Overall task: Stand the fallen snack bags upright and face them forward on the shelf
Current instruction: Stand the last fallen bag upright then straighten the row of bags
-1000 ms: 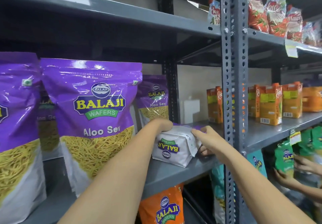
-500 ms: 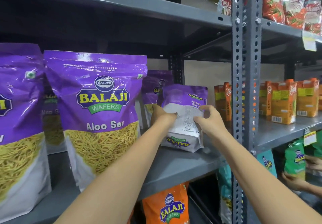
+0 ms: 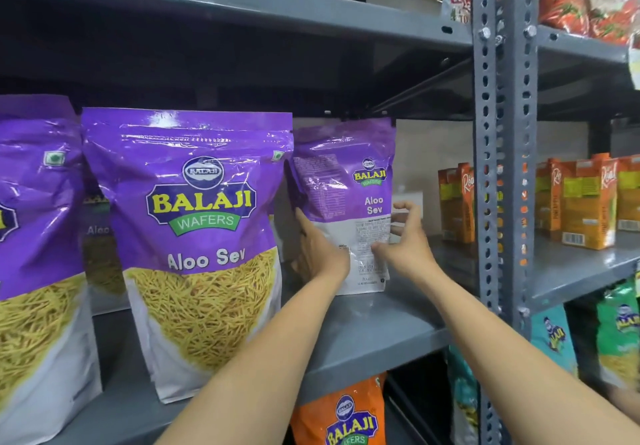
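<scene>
A purple Balaji Aloo Sev bag (image 3: 343, 174) stands upright near the back of the grey shelf (image 3: 374, 334), with its printed back panel toward me. My left hand (image 3: 318, 254) presses against the bag's lower left edge. On the lower right edge my right hand (image 3: 405, 247) has its thumb on the face and its fingers curled round the side. A larger-looking Aloo Sev bag (image 3: 201, 237) stands front-facing just left of it, closer to me.
Another purple bag (image 3: 31, 237) stands at the far left, with more behind. A perforated grey post (image 3: 502, 167) rises right of my hands. Orange juice cartons (image 3: 585, 202) fill the neighbouring shelf. An orange Balaji bag (image 3: 346, 413) and green bags (image 3: 620, 337) sit below.
The small bag lay flat on the shelf a second ago. Both hands have tipped it up, and it now stands upright further back on the shelf.
</scene>
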Demonstrator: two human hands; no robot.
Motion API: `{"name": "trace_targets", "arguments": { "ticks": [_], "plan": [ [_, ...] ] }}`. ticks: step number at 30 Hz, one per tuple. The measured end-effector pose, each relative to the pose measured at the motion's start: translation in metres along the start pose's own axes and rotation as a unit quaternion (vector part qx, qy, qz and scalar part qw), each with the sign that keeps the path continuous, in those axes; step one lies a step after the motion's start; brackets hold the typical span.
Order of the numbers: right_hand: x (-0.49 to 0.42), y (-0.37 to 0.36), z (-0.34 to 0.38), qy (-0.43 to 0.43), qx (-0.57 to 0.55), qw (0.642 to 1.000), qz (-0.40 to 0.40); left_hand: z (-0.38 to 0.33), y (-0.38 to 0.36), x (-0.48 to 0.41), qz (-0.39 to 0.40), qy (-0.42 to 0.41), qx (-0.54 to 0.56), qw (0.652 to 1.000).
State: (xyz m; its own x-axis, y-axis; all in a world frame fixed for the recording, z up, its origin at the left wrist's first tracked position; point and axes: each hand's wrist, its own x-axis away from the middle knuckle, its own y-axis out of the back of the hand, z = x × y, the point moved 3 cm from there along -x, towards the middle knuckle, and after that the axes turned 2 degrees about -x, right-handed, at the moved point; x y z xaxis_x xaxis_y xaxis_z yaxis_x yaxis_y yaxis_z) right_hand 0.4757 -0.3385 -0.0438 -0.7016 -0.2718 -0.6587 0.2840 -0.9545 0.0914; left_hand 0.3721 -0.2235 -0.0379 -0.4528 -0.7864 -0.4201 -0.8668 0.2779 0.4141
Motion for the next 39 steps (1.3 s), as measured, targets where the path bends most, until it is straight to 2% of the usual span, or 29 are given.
{"name": "trace_targets", "arguments": {
  "ticks": [3, 5, 7, 9, 12, 14, 16, 19, 23, 28, 31, 35, 39],
  "plan": [
    [-0.008, 0.002, -0.002, -0.083, -0.161, 0.983, -0.03, -0.006, 0.001, 0.009, -0.04, 0.008, -0.026, 0.999],
    [-0.015, 0.001, -0.004, -0.157, -0.246, 0.955, -0.047, -0.014, 0.002, 0.023, -0.116, -0.032, -0.012, 0.993],
    [-0.024, 0.0, -0.011, -0.207, -0.273, 0.939, -0.039, -0.022, 0.0, 0.037, -0.167, -0.086, 0.016, 0.982],
    [-0.03, -0.002, -0.023, -0.235, -0.291, 0.927, -0.022, -0.025, -0.007, 0.043, -0.143, -0.097, 0.042, 0.984],
    [-0.034, -0.004, -0.039, -0.261, -0.301, 0.917, 0.018, -0.018, -0.022, 0.042, -0.055, -0.049, 0.051, 0.996],
    [-0.037, -0.004, -0.044, -0.27, -0.299, 0.914, 0.045, -0.014, -0.027, 0.039, -0.027, -0.025, 0.054, 0.998],
    [-0.038, -0.003, -0.047, -0.275, -0.29, 0.914, 0.075, -0.013, -0.031, 0.037, -0.017, -0.026, 0.074, 0.997],
    [-0.036, -0.001, -0.048, -0.277, -0.234, 0.93, 0.057, -0.017, -0.035, 0.037, 0.002, -0.019, 0.128, 0.992],
    [-0.03, 0.002, -0.041, -0.227, -0.183, 0.956, 0.043, -0.023, -0.037, 0.036, 0.037, 0.009, 0.169, 0.985],
    [-0.027, 0.005, -0.034, -0.241, -0.138, 0.958, 0.068, -0.026, -0.029, 0.034, 0.03, 0.052, 0.155, 0.986],
    [-0.025, 0.006, -0.035, -0.267, -0.112, 0.953, 0.091, -0.021, -0.026, 0.02, 0.032, 0.063, 0.189, 0.979],
    [-0.025, 0.004, -0.035, -0.239, -0.135, 0.951, 0.139, -0.008, -0.026, 0.002, 0.04, 0.046, 0.247, 0.967],
    [-0.028, -0.007, -0.028, -0.215, -0.224, 0.931, 0.191, -0.005, -0.026, -0.002, 0.07, 0.03, 0.323, 0.943]
  ]
}}
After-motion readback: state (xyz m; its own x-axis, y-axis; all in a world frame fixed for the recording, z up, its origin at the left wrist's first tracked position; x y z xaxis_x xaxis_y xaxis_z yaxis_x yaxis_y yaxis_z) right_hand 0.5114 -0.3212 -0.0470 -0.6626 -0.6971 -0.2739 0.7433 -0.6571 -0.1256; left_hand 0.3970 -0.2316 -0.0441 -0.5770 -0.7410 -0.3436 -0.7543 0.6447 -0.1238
